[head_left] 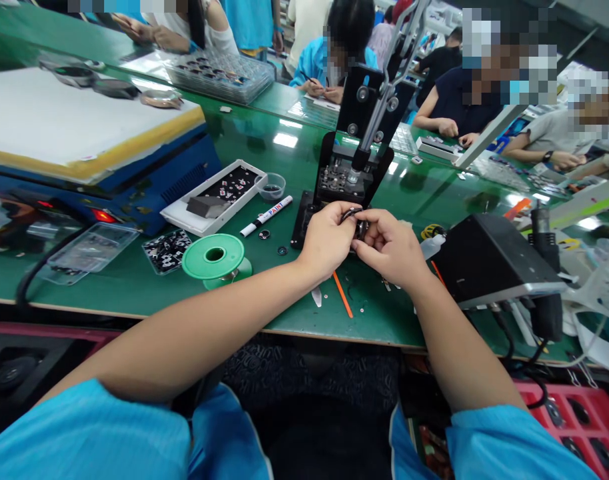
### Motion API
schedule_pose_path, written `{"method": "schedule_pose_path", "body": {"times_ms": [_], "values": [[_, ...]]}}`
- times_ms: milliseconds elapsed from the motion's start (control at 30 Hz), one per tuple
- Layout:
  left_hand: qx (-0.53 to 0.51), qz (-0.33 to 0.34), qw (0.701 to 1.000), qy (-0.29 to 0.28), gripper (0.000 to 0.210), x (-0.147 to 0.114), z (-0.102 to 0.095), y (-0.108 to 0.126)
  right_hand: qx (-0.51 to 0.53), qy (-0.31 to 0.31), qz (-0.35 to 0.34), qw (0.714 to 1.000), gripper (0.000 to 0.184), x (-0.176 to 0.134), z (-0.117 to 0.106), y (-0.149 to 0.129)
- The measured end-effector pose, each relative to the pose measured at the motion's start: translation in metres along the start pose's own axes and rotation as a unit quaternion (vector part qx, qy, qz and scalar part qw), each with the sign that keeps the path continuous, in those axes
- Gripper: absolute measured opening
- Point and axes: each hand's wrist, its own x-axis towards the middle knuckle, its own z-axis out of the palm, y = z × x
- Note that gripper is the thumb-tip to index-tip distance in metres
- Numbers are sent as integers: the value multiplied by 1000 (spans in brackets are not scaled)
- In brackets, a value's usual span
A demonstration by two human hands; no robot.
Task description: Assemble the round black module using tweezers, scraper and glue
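In front of a black toggle press (354, 167), my left hand (329, 237) and my right hand (392, 247) meet, fingers closed around a small dark shiny part (359, 225). Its exact kind is mostly hidden by the fingertips. Both hands grip it, the left from the left side with thumb and forefinger, the right from the opposite side. Below them on the green bench lie an orange stick (343, 295) and a pale pointed piece (317, 296). To the left are a paint marker (266, 215) and small round black parts (282, 251).
A green spool (213, 257), a tray of small parts (224, 193) and a clear cup (271, 187) stand left. Farther left is a blue machine with a white top (94, 120). A black box-shaped device (494, 257) stands right. Other people sit across the bench.
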Motion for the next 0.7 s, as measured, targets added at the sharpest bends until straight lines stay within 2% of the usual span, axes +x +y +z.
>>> {"method": "schedule_pose_path", "body": {"times_ms": [700], "values": [[-2,7,1000,1,19,0,0,-5,-4,-10,-3,1000,41,1,-2,-3]]}}
